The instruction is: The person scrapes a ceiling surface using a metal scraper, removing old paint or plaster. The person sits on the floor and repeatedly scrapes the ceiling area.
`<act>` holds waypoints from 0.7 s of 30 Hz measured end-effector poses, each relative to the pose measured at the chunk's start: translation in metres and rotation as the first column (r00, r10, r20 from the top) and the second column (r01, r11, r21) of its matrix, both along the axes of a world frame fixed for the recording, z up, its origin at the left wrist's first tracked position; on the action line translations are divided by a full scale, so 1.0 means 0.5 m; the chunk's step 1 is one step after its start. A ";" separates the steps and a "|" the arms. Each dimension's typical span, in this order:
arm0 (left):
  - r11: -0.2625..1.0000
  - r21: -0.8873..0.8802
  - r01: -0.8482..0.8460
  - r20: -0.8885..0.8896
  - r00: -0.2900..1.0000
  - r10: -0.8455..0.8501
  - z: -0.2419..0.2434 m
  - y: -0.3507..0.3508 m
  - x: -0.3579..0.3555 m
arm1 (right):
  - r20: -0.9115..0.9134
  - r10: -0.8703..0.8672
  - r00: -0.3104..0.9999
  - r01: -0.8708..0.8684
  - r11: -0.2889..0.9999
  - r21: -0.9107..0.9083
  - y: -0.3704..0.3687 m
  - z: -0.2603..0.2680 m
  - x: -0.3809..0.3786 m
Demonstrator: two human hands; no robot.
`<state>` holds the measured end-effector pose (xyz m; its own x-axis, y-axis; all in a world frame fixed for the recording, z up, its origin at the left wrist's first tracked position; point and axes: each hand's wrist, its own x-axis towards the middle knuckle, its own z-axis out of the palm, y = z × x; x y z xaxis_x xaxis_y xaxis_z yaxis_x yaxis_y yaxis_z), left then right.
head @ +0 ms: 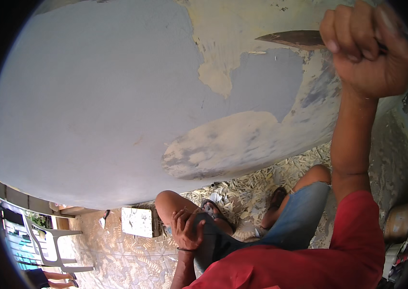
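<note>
My right hand (373, 50) is raised at the upper right, its fingers closed around the handle of a knife. The pointed, brown-stained knife blade (294, 38) runs leftward across a wall whose grey paint (99, 94) has come off in places. Around the blade shows a bare cream patch (218, 21), and a second, mottled patch (222, 148) lies lower down. Whether the blade touches the wall, I cannot tell. My left hand (187, 229) rests on my bent knee, fingers slightly spread and holding nothing.
Pale paint flakes (261, 191) litter the floor along the wall, around my sandalled feet. Left of my knee stands a white-topped block (137, 221), with a small hand tool (104, 219) beyond it. A plastic chair (54, 238) and another person's legs (59, 280) appear at lower left.
</note>
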<state>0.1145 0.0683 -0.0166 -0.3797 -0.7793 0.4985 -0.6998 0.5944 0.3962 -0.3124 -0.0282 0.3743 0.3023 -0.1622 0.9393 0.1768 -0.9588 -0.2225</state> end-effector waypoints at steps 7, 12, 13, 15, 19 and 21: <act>1.000 -0.004 0.001 0.023 1.000 -0.001 -0.007 0.006 0.011 | 0.099 0.029 0.995 -0.039 0.994 0.099 -0.017 -0.048 0.019; 1.000 0.002 0.001 0.018 1.000 -0.001 -0.004 -0.011 -0.015 | 0.138 -0.080 0.987 0.067 0.993 0.096 0.007 -0.039 0.023; 1.000 -0.001 -0.007 0.031 1.000 0.007 -0.001 -0.010 -0.006 | 0.131 -0.120 0.984 0.104 0.987 0.126 -0.009 -0.056 0.038; 1.000 -0.008 -0.014 0.038 0.999 0.014 0.004 -0.001 0.012 | 0.143 -0.062 0.988 0.045 0.992 0.118 -0.026 -0.079 0.051; 1.000 0.006 -0.017 0.008 1.000 0.017 -0.005 -0.006 -0.001 | 0.050 0.036 0.998 -0.037 0.999 0.023 0.002 -0.024 0.032; 1.000 0.008 -0.013 0.012 1.000 0.013 -0.003 -0.006 -0.004 | -0.166 0.036 0.985 -0.041 0.999 -0.028 -0.022 -0.007 0.019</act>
<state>0.1125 0.0652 -0.0179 -0.3750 -0.7886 0.4874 -0.7121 0.5816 0.3932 -0.3029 -0.0394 0.3707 0.4596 -0.1191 0.8801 0.1767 -0.9589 -0.2221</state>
